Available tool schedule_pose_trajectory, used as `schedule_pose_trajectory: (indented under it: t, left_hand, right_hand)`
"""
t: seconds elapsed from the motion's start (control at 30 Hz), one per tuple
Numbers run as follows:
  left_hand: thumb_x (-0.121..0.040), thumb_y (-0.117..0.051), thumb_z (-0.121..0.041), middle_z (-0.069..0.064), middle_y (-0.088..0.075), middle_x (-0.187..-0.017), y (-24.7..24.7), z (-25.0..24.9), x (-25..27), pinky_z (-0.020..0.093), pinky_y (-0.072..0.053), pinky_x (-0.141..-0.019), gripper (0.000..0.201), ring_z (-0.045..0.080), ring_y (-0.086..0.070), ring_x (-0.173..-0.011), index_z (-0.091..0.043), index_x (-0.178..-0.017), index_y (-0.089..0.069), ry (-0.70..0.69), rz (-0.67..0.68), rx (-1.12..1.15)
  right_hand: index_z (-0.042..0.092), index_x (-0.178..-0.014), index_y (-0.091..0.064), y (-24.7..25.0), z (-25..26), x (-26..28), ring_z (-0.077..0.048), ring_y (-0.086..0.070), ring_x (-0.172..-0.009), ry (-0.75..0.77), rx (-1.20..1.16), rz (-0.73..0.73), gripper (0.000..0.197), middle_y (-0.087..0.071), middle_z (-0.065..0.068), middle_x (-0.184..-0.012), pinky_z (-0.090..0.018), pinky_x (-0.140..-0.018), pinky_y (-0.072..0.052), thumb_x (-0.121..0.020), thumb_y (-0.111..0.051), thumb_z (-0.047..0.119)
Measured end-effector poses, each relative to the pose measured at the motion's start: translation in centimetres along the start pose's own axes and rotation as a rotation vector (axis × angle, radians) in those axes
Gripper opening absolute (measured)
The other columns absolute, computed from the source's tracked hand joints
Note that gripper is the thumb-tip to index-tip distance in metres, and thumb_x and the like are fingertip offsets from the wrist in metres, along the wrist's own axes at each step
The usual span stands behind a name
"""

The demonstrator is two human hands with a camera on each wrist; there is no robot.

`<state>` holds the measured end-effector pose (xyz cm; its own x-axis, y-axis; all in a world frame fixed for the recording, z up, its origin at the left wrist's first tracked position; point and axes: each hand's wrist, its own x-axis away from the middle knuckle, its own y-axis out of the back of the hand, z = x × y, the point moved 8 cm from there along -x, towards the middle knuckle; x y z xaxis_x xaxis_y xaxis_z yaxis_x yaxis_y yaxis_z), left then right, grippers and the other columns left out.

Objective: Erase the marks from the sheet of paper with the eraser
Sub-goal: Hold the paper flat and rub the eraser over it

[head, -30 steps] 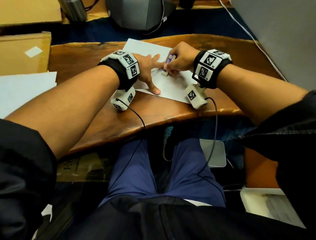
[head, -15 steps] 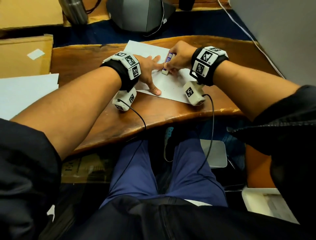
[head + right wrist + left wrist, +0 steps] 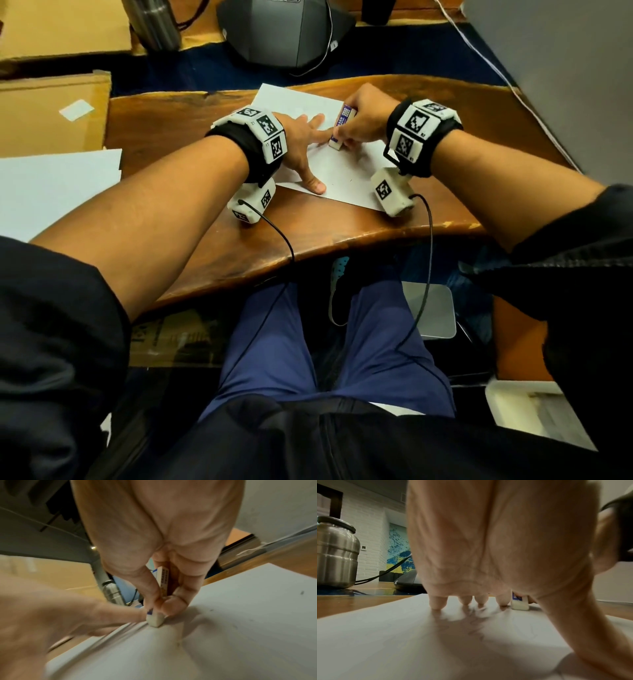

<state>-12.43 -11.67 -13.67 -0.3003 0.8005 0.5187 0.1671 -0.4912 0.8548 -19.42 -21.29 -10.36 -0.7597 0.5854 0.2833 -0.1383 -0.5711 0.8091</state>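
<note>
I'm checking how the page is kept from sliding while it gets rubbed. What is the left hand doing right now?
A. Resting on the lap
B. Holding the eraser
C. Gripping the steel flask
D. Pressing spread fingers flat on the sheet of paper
D: the left hand lies with fingers spread on the sheet of paper, while the right hand pinches the eraser against it.

Dim, warm indoor light. The head view is sharp at centre, bowed and dark toward its edges. Soft finger shadows fall on the sheet of paper. The left hand smears with motion blur in the right wrist view.
</note>
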Motion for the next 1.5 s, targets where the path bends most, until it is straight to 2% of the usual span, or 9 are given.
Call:
schedule_pose_trajectory:
  t: [0.13, 0.23, 0.3, 0.43, 0.63, 0.8, 0.93, 1.17, 1.5]
  left_hand:
    - [-0.056, -0.071, -0.077, -0.003, 0.019, -0.162, -0.1, 0.1, -0.5, 0.056, -0.005, -0.119, 0.127, 0.026, 0.011, -0.150, -0.043, -0.153, 0.004, -0.010, 0.018, 0.021]
    - [-0.049, -0.069, -0.080, -0.005, 0.020, -0.162, -0.4, 0.2, -0.8, 0.057, -0.004, -0.119, 0.131, 0.026, 0.012, -0.150, -0.045, -0.152, 0.004, -0.016, 0.031, 0.028]
    - [-0.057, -0.073, -0.075, -0.006, 0.018, -0.163, -0.2, 0.2, -0.6, 0.056, -0.007, -0.119, 0.128, 0.025, 0.010, -0.150, -0.044, -0.152, 0.006, -0.003, 0.019, 0.024]
    - [-0.062, -0.075, -0.069, -0.007, 0.014, -0.163, 0.2, 0.3, -0.3, 0.054, -0.008, -0.119, 0.126, 0.022, 0.007, -0.151, -0.039, -0.154, 0.006, 0.012, 0.004, 0.028]
    - [-0.064, -0.080, -0.060, -0.002, -0.018, -0.160, 1.9, 0.5, -0.8, 0.054, -0.030, -0.109, 0.108, 0.031, -0.027, -0.143, -0.043, -0.150, -0.017, -0.009, -0.059, 0.105]
    - [-0.058, -0.075, -0.071, -0.005, 0.008, -0.164, 1.5, 1.3, -1.8, 0.057, -0.015, -0.117, 0.125, 0.026, -0.002, -0.151, -0.047, -0.152, 0.004, 0.029, -0.012, 0.064]
    - [-0.061, -0.074, -0.070, -0.007, 0.014, -0.163, 1.3, 1.4, -2.1, 0.055, -0.009, -0.117, 0.126, 0.023, 0.006, -0.151, -0.045, -0.151, 0.009, 0.038, 0.015, 0.043]
    - [-0.059, -0.074, -0.072, -0.005, 0.014, -0.163, 1.4, 1.4, -2.2, 0.057, -0.014, -0.118, 0.127, 0.026, 0.004, -0.151, -0.045, -0.152, 0.008, 0.038, 0.032, 0.009]
    - [-0.051, -0.070, -0.079, -0.003, 0.015, -0.163, 1.8, 0.9, -2.5, 0.052, -0.020, -0.115, 0.133, 0.031, -0.008, -0.150, -0.047, -0.150, 0.012, 0.070, 0.059, -0.079]
  right_hand:
    - [0.011, -0.106, -0.071, -2.3, 0.2, 2.2, -0.020, -0.070, -0.090, 0.088, 0.068, 0.098, 0.026, -0.073, -0.008, -0.098, -0.036, -0.087, -0.058, -0.084, -0.076, 0.023]
    - [0.009, -0.101, -0.071, -2.3, 0.4, 2.1, -0.015, -0.069, -0.074, 0.096, 0.015, 0.160, 0.019, -0.074, -0.008, -0.092, -0.029, -0.077, -0.059, -0.085, -0.076, 0.018]
    - [0.009, -0.104, -0.070, -0.9, 0.1, 0.6, -0.014, -0.069, -0.073, 0.044, -0.020, 0.086, 0.023, -0.073, -0.007, -0.092, -0.025, -0.072, -0.059, -0.084, -0.078, 0.018]
    - [0.008, -0.105, -0.071, 1.0, -0.8, -1.5, -0.017, -0.072, -0.083, -0.030, -0.086, 0.004, 0.023, -0.074, -0.007, -0.092, -0.033, -0.085, -0.059, -0.085, -0.077, 0.018]
    - [0.008, -0.103, -0.069, 0.8, -1.3, -1.8, -0.017, -0.070, -0.078, -0.040, -0.164, 0.056, 0.018, -0.074, -0.010, -0.092, -0.032, -0.083, -0.060, -0.088, -0.074, 0.016]
    - [0.006, -0.109, -0.068, 0.0, -1.1, -1.2, -0.013, -0.070, -0.075, -0.002, -0.122, 0.094, 0.025, -0.073, -0.007, -0.093, -0.024, -0.071, -0.059, -0.087, -0.074, 0.017]
    - [0.013, -0.095, -0.071, -2.0, -0.6, 0.1, -0.007, -0.068, -0.068, 0.083, -0.007, 0.226, 0.014, -0.072, -0.001, -0.083, -0.017, -0.060, -0.054, -0.085, -0.077, 0.021]
    - [0.007, -0.094, -0.072, 2.3, -1.0, -4.1, -0.011, -0.069, -0.064, -0.003, -0.058, 0.021, 0.016, -0.075, -0.009, -0.086, -0.024, -0.071, -0.061, -0.084, -0.077, 0.018]
    - [0.010, -0.099, -0.071, -0.2, -1.0, -1.5, -0.012, -0.070, -0.072, 0.077, 0.027, 0.212, 0.018, -0.074, -0.005, -0.086, -0.020, -0.064, -0.056, -0.085, -0.077, 0.020]
